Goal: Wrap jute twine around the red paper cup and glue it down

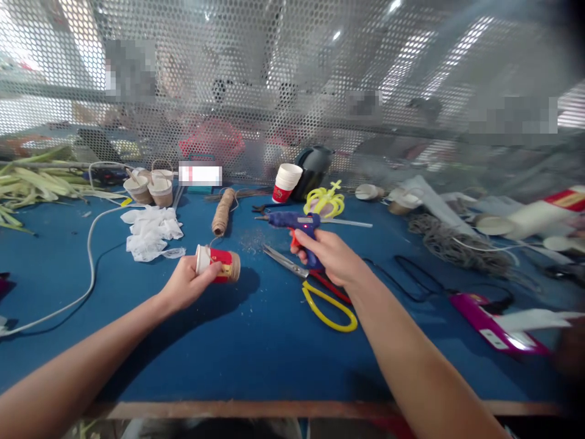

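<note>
A perforated screen (196, 36) backs the blue table (274, 366); left hand (189, 281) clasps cup (227, 256), right hand (331, 256) glue gun (292, 220).

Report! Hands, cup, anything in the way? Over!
Left hand holding red cup sideways. Right hand gripping blue glue gun. Scissors possibly in the way, near right hand.

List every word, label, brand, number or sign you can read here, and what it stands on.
No text is readable.
Held cup: marks on red and yellow, too small.
Upright cups: mark on red, too small.
Glue gun: pale label, too small.
Right-edge cups: red and yellow print, blurred.
</note>
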`<state>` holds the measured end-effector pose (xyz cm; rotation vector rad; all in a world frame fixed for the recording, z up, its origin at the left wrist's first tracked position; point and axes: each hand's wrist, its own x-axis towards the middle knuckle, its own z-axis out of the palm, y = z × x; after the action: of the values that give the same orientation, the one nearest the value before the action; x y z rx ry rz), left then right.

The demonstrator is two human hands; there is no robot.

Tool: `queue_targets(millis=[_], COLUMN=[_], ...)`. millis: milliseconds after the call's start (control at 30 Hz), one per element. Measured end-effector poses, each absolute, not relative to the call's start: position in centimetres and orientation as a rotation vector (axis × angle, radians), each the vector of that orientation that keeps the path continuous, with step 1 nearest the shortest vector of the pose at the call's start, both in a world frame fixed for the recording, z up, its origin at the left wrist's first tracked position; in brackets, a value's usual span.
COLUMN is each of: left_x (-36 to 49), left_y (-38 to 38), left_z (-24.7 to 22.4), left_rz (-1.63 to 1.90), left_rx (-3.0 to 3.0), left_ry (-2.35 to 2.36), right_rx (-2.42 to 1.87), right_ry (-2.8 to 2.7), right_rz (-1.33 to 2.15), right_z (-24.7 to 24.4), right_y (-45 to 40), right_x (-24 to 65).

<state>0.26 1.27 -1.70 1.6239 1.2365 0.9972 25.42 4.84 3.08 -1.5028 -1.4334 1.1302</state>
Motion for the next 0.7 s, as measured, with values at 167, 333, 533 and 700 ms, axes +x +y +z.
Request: queue_targets(millis=[167, 333, 533, 700], left_x=[0.4, 0.3, 0.4, 0.9], left_y=[1.1, 1.0, 0.5, -0.1], left_z=[-1.8, -1.9, -1.7, -1.5], left_rz=[0.973, 0.968, 1.013, 1.124], left_rx=[1.655, 1.745, 2.116, 2.432], left_ry=[1.233, 1.176, 1.042, 0.793], right_rx=[-1.789, -1.908, -1.782, -1.158], right_ry=[-1.469, -1.595, -1.837, -2.259], right_rz=[0.882, 0.567, 0.396, 0.841], right_z=[0.5, -0.8, 1.3, 2.8], right_y=[8.4, 9.9, 7.8, 3.7], right_x=[26.9, 27.7, 24.7, 19.5])
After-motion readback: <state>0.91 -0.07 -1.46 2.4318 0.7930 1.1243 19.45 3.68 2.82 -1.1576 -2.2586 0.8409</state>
